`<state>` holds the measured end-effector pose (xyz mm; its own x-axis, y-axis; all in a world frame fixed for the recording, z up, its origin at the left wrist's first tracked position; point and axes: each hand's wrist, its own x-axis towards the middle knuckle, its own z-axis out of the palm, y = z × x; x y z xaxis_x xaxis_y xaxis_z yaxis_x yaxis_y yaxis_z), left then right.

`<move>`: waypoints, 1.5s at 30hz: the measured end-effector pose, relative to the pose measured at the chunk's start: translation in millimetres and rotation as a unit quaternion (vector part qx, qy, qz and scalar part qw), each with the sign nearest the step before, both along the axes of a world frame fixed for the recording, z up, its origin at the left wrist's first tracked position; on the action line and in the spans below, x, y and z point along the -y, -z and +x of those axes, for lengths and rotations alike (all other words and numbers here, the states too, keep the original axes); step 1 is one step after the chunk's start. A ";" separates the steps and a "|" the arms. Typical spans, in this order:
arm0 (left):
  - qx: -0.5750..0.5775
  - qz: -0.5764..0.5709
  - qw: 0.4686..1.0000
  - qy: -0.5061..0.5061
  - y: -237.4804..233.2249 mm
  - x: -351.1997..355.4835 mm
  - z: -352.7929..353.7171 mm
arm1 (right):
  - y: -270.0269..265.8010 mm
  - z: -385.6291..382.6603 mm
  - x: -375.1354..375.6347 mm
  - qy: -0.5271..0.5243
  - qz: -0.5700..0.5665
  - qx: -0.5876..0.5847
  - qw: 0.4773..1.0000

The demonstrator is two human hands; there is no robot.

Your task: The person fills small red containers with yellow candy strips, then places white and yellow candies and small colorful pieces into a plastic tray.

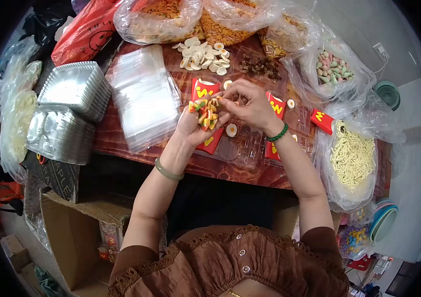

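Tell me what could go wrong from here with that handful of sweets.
The colourful gummy pieces sit heaped in the left hand; as the right hand pinches at the heap, some may slide off, possibly over the near table edge. A falling piece might also land in the wrong pocket of the clear tray below.

My left grip (193, 127) hides most of a red carton (212, 142); which of the colourful sweets (205, 113) my right grip (251, 105) pinches I cannot tell. The top edge cuts off the snack bags (158, 20).
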<state>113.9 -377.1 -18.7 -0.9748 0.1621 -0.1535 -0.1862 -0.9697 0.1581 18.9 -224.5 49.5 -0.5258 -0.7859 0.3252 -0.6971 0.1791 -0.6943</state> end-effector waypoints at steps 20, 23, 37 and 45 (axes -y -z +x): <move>0.021 0.045 0.999 0.021 -1.6 15.6 6.7 | 18.7 -57.8 -6.0 -0.115 0.192 -0.201 0.954; 0.022 0.038 0.999 0.007 0.5 18.3 8.1 | 21.6 -56.2 0.7 -0.167 0.167 -0.210 0.949; 0.038 -0.042 0.998 -0.042 2.9 23.9 12.2 | 50.8 -64.5 -14.3 -0.015 0.171 -0.112 0.979; 0.040 -0.031 0.998 -0.043 -0.9 25.3 14.5 | 21.9 -45.9 -12.7 0.024 0.126 0.003 0.992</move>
<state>128.3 -402.3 -17.8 -0.9689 0.0655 -0.2387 -0.1164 -0.9717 0.2055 -27.0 -211.7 27.6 -0.5665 -0.8156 0.1182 -0.6791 0.3807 -0.6276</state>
